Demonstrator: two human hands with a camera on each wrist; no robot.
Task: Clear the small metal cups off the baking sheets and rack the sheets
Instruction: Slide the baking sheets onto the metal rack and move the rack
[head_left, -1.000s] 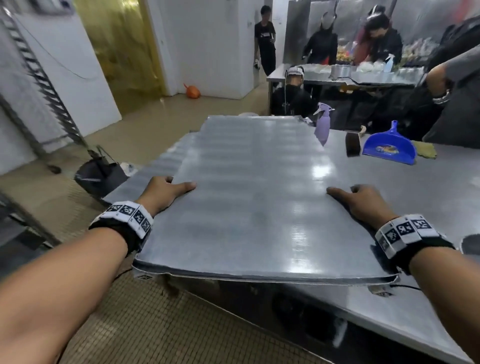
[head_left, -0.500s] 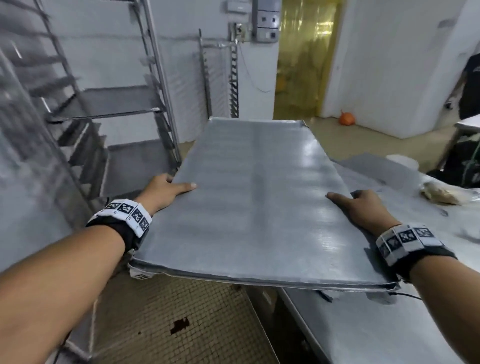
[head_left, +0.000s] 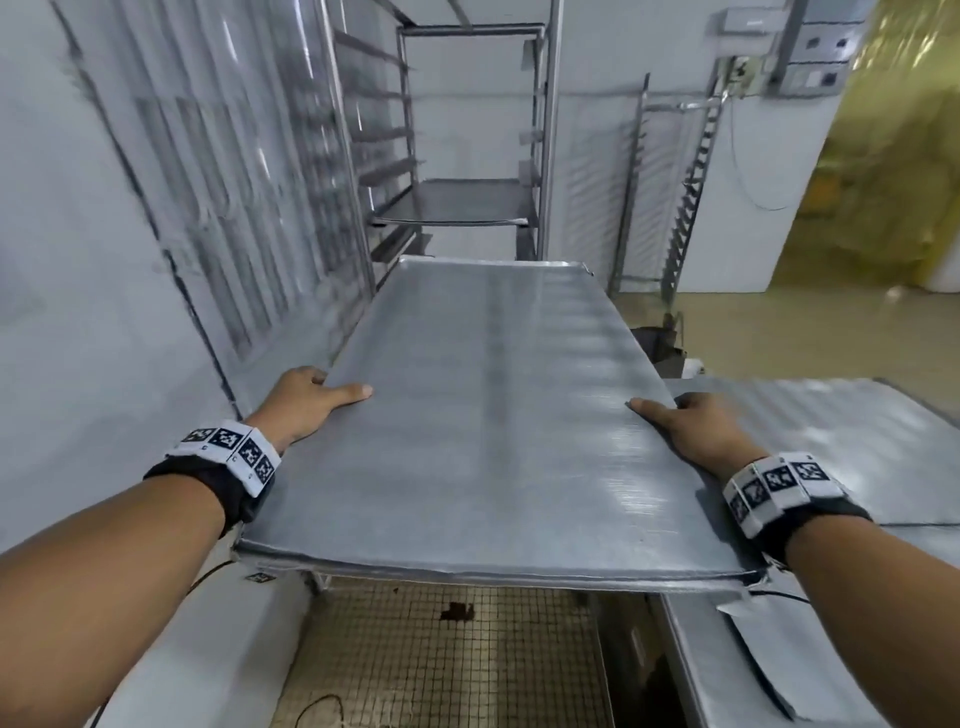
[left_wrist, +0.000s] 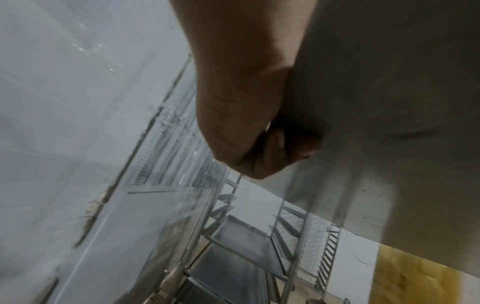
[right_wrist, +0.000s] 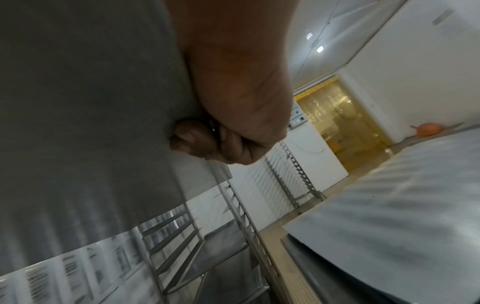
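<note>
A white-walled kitchen lies ahead of both hands, with a tall tray rack (head_left: 457, 156) standing beyond the fingertips, one sheet already on its runners. The baking sheet (head_left: 488, 415) is carried level between the hands, long edge leading, likely to slide in. The left hand (head_left: 306, 400) and right hand (head_left: 696, 431) each clamp a side edge, thumb on top, fingers curled beneath. No cups show.
</note>
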